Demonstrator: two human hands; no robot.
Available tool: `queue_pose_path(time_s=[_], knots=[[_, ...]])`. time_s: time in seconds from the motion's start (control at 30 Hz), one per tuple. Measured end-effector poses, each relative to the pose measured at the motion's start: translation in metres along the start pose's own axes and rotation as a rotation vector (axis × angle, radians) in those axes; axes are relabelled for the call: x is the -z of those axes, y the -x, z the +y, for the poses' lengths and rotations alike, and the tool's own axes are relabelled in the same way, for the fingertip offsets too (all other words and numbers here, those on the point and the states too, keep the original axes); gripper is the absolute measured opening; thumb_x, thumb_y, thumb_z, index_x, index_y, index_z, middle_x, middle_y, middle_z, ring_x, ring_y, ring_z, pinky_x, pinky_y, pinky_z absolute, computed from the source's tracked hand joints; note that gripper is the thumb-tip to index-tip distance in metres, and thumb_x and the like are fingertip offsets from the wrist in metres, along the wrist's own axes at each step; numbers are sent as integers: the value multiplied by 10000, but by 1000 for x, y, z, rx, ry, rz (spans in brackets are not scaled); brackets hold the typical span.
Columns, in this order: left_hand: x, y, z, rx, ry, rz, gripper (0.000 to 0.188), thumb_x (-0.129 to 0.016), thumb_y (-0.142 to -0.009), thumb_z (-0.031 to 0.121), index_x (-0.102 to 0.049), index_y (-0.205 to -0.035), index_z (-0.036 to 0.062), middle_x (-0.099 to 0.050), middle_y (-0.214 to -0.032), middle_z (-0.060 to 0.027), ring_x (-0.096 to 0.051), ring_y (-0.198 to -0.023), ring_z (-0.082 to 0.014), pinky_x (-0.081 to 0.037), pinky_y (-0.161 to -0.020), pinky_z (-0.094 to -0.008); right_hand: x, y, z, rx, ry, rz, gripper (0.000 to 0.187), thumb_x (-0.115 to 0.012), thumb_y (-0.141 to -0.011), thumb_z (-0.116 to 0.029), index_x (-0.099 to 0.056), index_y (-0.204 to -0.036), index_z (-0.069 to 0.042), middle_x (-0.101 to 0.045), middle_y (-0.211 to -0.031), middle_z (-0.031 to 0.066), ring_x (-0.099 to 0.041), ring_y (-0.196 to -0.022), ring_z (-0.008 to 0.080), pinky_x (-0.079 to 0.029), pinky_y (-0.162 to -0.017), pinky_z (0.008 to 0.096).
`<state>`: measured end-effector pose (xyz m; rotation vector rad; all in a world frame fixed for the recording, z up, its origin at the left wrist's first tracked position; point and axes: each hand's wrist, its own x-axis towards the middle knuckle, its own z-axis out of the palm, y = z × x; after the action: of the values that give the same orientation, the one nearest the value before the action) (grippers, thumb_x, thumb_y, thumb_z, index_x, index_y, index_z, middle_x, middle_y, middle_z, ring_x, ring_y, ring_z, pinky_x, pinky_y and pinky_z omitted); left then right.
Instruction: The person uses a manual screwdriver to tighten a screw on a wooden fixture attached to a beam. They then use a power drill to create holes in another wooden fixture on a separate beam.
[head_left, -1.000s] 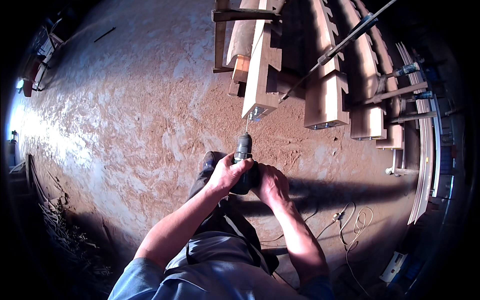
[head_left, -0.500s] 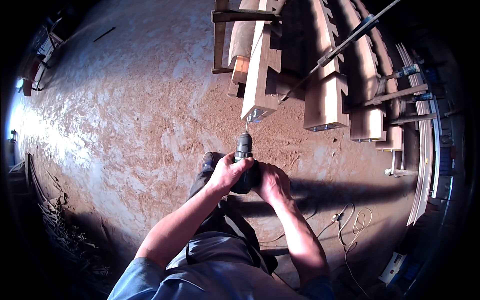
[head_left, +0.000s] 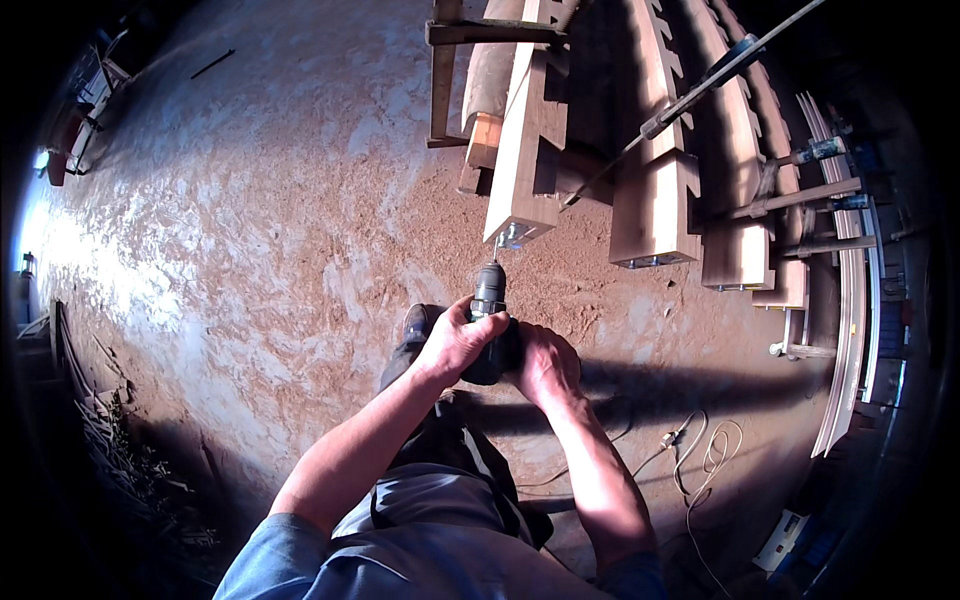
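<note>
A dark cordless drill (head_left: 489,284) points away from me, gripped in both hands. My left hand (head_left: 462,338) wraps its body from the left, thumb across the top. My right hand (head_left: 545,362) closes round it from the right; the handle and trigger are hidden. The thin bit reaches the near end of a notched wooden beam (head_left: 521,185), at a small metal fitting (head_left: 513,235) on its end face. Whether the bit is inside a screw or hole is too small to tell.
More notched beams (head_left: 652,215) lie parallel to the right, with metal fittings at their ends. A long bar clamp (head_left: 655,127) crosses above them. A pale cable (head_left: 690,470) coils on the dusty floor at right. Scrap wood (head_left: 130,470) is heaped at lower left.
The beams and the floor have shifted very slightly in view. Both hands keep the same hold on the drill, its bit still at the beam's end.
</note>
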<state>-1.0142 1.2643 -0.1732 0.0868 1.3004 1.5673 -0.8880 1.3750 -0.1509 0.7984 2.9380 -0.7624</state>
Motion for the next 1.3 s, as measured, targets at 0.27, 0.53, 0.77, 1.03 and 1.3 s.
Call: queue_pose_path(time_s=[0.27,0.53,0.77,1.03,1.3], knots=[[1,-4,3,7,-38,12,566,-762,-836,265,-539,-1247,-53,-619,-991,-57,-596,-874,-127,-517,-794,-294,4,-4,-2,-15,9,-41,269,-785,-733,-202,-674,-939,-69,-705,-843,165,-692,-817,358,-559,-706,463],[3,-9,-1,-3,-52,-13,536,-761,-835,298,-552,-1198,-36,-611,-974,-48,-586,-858,-121,-514,-781,-294,5,-8,-1,-76,15,-146,439,-821,-690,-192,-638,-1078,-97,-704,-942,155,-678,-898,366,-555,-769,466],[6,18,-13,7,-153,-54,529,-762,-851,379,-555,-1168,8,-606,-984,-23,-567,-898,-105,-493,-831,-301,-18,23,9,-98,11,-125,401,-819,-701,-217,-629,-1031,-90,-697,-922,179,-681,-898,365,-555,-759,470],[0,28,-34,-17,-50,-68,502,-778,-831,327,-546,-1141,8,-566,-937,0,-533,-849,-93,-480,-786,-282,-20,51,12,-2,11,24,459,-809,-704,-193,-582,-1082,-67,-690,-862,154,-685,-827,358,-556,-718,449],[0,15,-26,-19,-35,-28,457,-753,-854,304,-572,-1141,0,-627,-953,-29,-594,-834,-108,-519,-749,-291,-14,35,13,15,12,35,446,-811,-704,-189,-570,-1062,-76,-688,-858,141,-682,-833,344,-555,-732,450]])
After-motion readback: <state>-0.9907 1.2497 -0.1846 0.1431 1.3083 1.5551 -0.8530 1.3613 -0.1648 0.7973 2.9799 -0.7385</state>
